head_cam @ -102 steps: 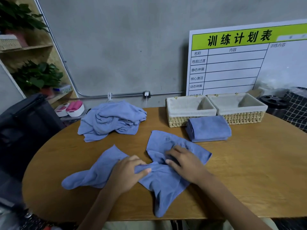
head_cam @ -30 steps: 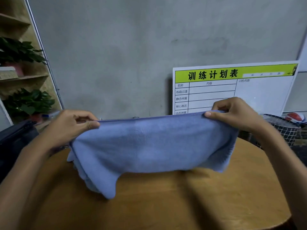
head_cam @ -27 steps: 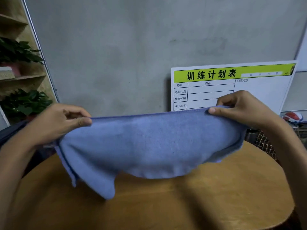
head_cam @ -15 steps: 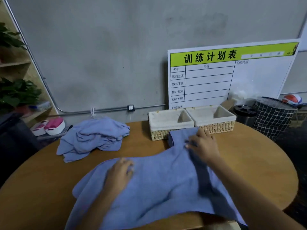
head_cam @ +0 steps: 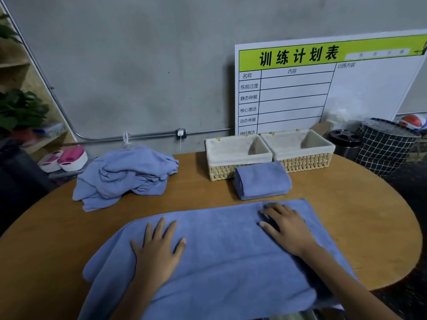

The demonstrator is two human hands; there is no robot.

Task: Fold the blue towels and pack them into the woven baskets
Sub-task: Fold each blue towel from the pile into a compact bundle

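So we've gone from holding the towel up to spreading it on the counter, left hand and right hand pressing flat with grip spread, ready for its first fold.

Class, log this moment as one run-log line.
left hand flat on spread towel | right hand same | folded towel unpacked | baskets empty

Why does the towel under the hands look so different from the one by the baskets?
The spread towel lies open and flat; the folded towel is a small thick bundle. Both hands press the spread towel; nothing touches the folded towel. Both are blue and lie on the table.
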